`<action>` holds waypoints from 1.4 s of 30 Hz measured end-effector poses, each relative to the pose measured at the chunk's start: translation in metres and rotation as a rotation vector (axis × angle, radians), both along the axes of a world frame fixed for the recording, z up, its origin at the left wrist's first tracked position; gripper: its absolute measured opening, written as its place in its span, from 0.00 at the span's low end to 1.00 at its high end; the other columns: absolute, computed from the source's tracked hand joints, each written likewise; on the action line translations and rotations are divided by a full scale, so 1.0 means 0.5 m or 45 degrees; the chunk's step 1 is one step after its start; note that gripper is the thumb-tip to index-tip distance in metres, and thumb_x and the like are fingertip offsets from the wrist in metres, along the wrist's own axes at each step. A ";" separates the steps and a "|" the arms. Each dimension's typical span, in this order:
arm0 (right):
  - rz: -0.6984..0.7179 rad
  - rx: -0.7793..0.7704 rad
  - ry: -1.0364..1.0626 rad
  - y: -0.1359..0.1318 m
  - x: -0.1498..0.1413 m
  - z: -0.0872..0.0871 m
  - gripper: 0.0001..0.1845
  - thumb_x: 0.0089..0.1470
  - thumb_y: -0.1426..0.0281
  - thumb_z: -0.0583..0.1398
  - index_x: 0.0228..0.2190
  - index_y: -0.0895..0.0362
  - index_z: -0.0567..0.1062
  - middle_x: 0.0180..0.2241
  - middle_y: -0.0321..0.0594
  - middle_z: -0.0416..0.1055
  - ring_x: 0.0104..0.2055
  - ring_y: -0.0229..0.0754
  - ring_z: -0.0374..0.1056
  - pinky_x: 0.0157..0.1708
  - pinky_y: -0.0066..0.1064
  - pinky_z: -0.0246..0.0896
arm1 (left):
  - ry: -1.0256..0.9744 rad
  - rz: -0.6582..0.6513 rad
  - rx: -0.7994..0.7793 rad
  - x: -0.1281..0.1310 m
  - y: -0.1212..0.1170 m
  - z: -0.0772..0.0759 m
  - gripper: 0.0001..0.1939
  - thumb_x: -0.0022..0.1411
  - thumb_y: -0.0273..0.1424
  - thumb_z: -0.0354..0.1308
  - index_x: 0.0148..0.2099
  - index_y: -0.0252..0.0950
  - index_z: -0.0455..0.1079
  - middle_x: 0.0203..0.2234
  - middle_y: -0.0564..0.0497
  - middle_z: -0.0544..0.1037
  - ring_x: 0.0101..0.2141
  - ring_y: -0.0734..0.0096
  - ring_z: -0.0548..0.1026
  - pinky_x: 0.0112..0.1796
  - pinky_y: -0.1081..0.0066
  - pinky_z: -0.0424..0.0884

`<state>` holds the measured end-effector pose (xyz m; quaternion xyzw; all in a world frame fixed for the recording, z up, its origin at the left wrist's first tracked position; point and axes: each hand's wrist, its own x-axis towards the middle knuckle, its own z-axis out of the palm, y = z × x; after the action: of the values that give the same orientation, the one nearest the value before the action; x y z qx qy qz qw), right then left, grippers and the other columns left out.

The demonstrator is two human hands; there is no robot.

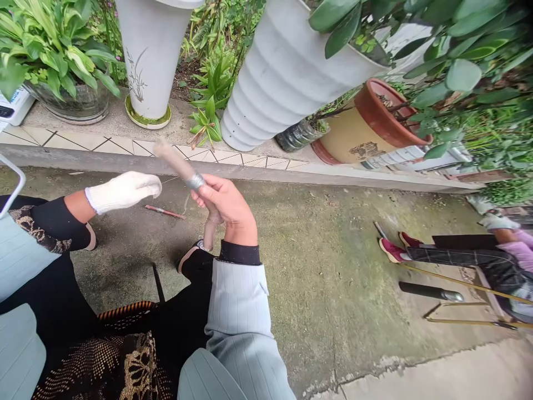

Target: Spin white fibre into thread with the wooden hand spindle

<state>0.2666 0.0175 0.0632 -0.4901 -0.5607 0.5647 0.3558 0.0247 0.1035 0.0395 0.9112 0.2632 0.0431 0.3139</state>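
Right grip (225,205): closed on a brown stick (174,163) with a metal band (195,181), held up over the concrete ground (291,250) | left grip (122,191): white-gloved, curled, can't tell if closed | thin red stick (164,211): lying on the ground below it

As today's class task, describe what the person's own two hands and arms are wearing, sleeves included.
The left hand wears a white knitted work glove; the right hand is bare. Both arms have pale blue pinstriped sleeves over black inner cuffs, the left one patterned in gold.
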 end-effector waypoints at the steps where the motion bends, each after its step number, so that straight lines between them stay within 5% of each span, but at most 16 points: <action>1: -0.154 0.028 0.015 0.003 0.001 -0.004 0.24 0.53 0.54 0.58 0.43 0.59 0.72 0.27 0.34 0.67 0.25 0.31 0.58 0.25 0.24 0.55 | 0.018 -0.020 0.007 0.003 -0.003 0.002 0.19 0.66 0.40 0.41 0.36 0.35 0.69 0.29 0.53 0.74 0.28 0.72 0.69 0.32 0.74 0.61; 5: -0.393 0.043 -0.236 0.024 -0.012 -0.040 0.19 0.53 0.58 0.58 0.40 0.59 0.73 0.26 0.34 0.66 0.24 0.32 0.58 0.26 0.25 0.55 | 0.205 -0.208 0.115 0.015 -0.027 0.003 0.17 0.66 0.38 0.41 0.34 0.37 0.69 0.24 0.53 0.72 0.23 0.73 0.66 0.27 0.74 0.57; 10: -0.356 0.064 -0.969 0.033 -0.040 -0.064 0.13 0.53 0.63 0.58 0.37 0.56 0.75 0.29 0.38 0.71 0.31 0.38 0.63 0.32 0.28 0.54 | 0.237 -0.262 0.226 0.017 -0.038 -0.002 0.14 0.64 0.35 0.44 0.34 0.38 0.69 0.22 0.53 0.72 0.21 0.73 0.64 0.26 0.74 0.53; 12: -0.204 0.002 -1.153 0.030 -0.051 -0.065 0.11 0.53 0.64 0.58 0.36 0.56 0.76 0.30 0.39 0.72 0.32 0.39 0.63 0.31 0.28 0.52 | 0.240 -0.252 0.264 0.013 -0.034 -0.003 0.14 0.64 0.35 0.44 0.32 0.37 0.69 0.22 0.53 0.71 0.21 0.73 0.64 0.26 0.74 0.53; 15: 0.281 -0.180 -1.143 0.023 -0.061 -0.060 0.09 0.51 0.67 0.59 0.32 0.58 0.76 0.27 0.39 0.71 0.29 0.37 0.63 0.28 0.28 0.51 | 0.256 -0.232 0.304 0.005 -0.026 -0.001 0.15 0.64 0.35 0.45 0.31 0.37 0.68 0.20 0.53 0.70 0.20 0.73 0.62 0.26 0.74 0.53; 17: 0.665 -0.312 -0.856 0.015 -0.058 -0.053 0.09 0.49 0.68 0.60 0.32 0.59 0.77 0.25 0.37 0.69 0.26 0.35 0.61 0.27 0.26 0.52 | 0.225 -0.245 0.248 0.001 -0.020 -0.002 0.14 0.64 0.36 0.45 0.31 0.37 0.68 0.21 0.53 0.71 0.22 0.73 0.64 0.26 0.74 0.55; 19: 0.824 -0.343 -0.438 0.006 -0.046 -0.042 0.13 0.49 0.66 0.61 0.37 0.59 0.76 0.25 0.34 0.68 0.25 0.33 0.60 0.26 0.25 0.54 | 0.145 -0.237 0.086 0.000 -0.014 -0.008 0.15 0.65 0.37 0.44 0.34 0.36 0.69 0.25 0.53 0.73 0.25 0.73 0.66 0.28 0.75 0.58; 21: 0.658 -0.264 -0.082 -0.002 -0.025 -0.031 0.20 0.48 0.64 0.63 0.42 0.59 0.74 0.26 0.33 0.68 0.26 0.32 0.60 0.27 0.25 0.55 | 0.041 -0.180 -0.138 0.000 -0.009 -0.020 0.17 0.66 0.38 0.42 0.39 0.36 0.70 0.28 0.52 0.74 0.27 0.74 0.68 0.30 0.76 0.61; 24: 0.178 -0.132 0.137 -0.005 0.005 -0.028 0.21 0.48 0.61 0.62 0.41 0.61 0.72 0.26 0.33 0.66 0.24 0.30 0.58 0.25 0.24 0.54 | -0.065 -0.072 -0.364 0.004 -0.012 -0.042 0.20 0.67 0.39 0.38 0.42 0.34 0.69 0.26 0.52 0.73 0.24 0.74 0.67 0.28 0.76 0.62; 28: -0.079 -0.186 0.008 0.004 0.021 -0.048 0.18 0.47 0.61 0.62 0.37 0.61 0.72 0.22 0.31 0.64 0.22 0.30 0.57 0.22 0.23 0.52 | -0.052 -0.240 -0.213 0.011 -0.032 -0.056 0.17 0.67 0.37 0.42 0.35 0.34 0.69 0.28 0.52 0.74 0.28 0.74 0.68 0.33 0.76 0.62; 33: -0.082 -0.222 -0.283 0.020 0.001 -0.079 0.14 0.51 0.61 0.58 0.33 0.60 0.73 0.22 0.33 0.65 0.22 0.31 0.59 0.23 0.24 0.52 | 0.033 -0.364 0.096 0.014 -0.043 -0.058 0.15 0.66 0.34 0.44 0.31 0.36 0.68 0.21 0.53 0.71 0.20 0.75 0.64 0.25 0.75 0.56; 37: -0.024 -0.211 -0.828 0.039 -0.038 -0.086 0.13 0.53 0.62 0.56 0.30 0.59 0.74 0.26 0.38 0.71 0.26 0.35 0.63 0.26 0.26 0.52 | 0.034 -0.362 0.226 0.018 -0.045 -0.074 0.13 0.64 0.31 0.46 0.27 0.36 0.65 0.18 0.53 0.68 0.17 0.75 0.61 0.23 0.73 0.51; 40: 0.295 -0.259 -1.157 0.050 -0.070 -0.084 0.12 0.51 0.63 0.60 0.27 0.59 0.76 0.29 0.42 0.73 0.29 0.38 0.65 0.27 0.28 0.53 | 0.015 -0.422 0.243 0.022 -0.041 -0.075 0.12 0.60 0.27 0.49 0.24 0.35 0.63 0.16 0.54 0.65 0.17 0.76 0.56 0.22 0.72 0.48; 42: 0.663 -0.361 -1.088 0.052 -0.077 -0.078 0.10 0.49 0.64 0.62 0.27 0.60 0.76 0.27 0.41 0.73 0.28 0.38 0.66 0.27 0.27 0.54 | 0.052 -0.447 0.192 0.020 -0.028 -0.060 0.12 0.58 0.26 0.50 0.22 0.34 0.61 0.15 0.54 0.63 0.17 0.77 0.52 0.22 0.71 0.46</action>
<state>0.2283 0.0437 0.0240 -0.5646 -0.6772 0.4544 -0.1272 0.0349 0.0894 0.0095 0.9648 0.1024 -0.0113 0.2420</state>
